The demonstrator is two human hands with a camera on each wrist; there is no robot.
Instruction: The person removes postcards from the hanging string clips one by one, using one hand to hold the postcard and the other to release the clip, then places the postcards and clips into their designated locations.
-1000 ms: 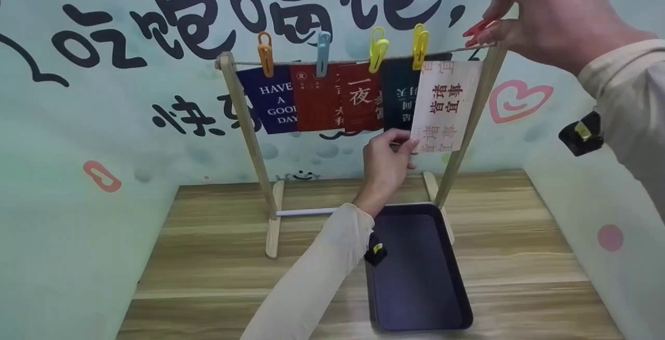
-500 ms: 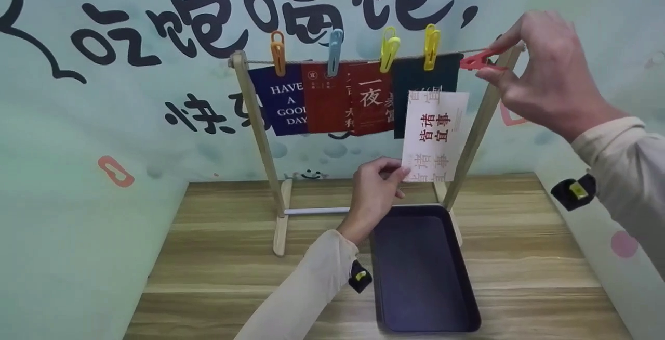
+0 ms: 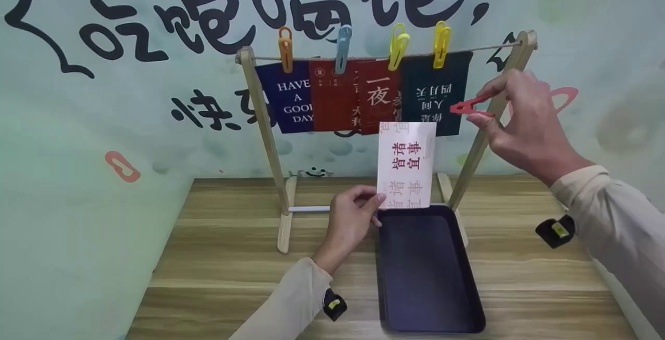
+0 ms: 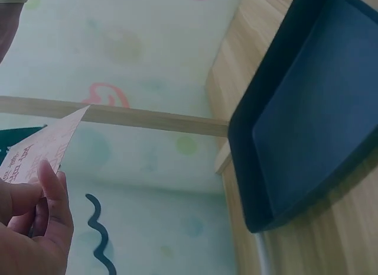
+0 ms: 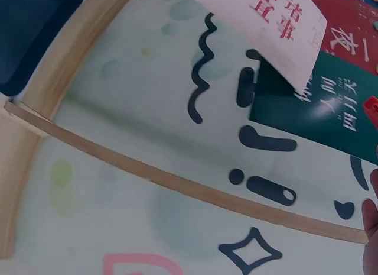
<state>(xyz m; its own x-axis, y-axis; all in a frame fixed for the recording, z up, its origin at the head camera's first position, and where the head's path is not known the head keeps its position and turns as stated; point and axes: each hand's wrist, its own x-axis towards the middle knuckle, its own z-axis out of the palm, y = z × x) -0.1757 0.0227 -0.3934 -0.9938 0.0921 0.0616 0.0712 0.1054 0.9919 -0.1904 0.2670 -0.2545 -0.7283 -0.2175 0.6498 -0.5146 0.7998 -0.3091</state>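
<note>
My left hand (image 3: 354, 220) pinches a white card with red characters (image 3: 406, 166) by its lower left edge, just above the far end of the dark tray. A red clothespin (image 3: 470, 107) is pinched between thumb and finger of my right hand (image 3: 535, 121), in front of the rack's right post. Behind them a string (image 3: 480, 49) carries a blue card (image 3: 291, 114), two red cards (image 3: 327, 106) and a dark green card (image 3: 441, 77). Clipped along it are an orange clothespin (image 3: 286, 51), a light blue clothespin (image 3: 343, 49) and two yellow clothespins (image 3: 441, 43).
A dark tray (image 3: 384, 277) lies on the wood-grain table (image 3: 234, 288), its far end by the rack's right foot. The wooden rack (image 3: 266, 132) has a white bar (image 3: 309, 209) low down. Printed backdrop walls (image 3: 78, 173) enclose the back and sides.
The white card has come down and left, away from the string, in my left hand. My right hand has lowered from the string's right end with the red clothespin, uncovering the green card.
</note>
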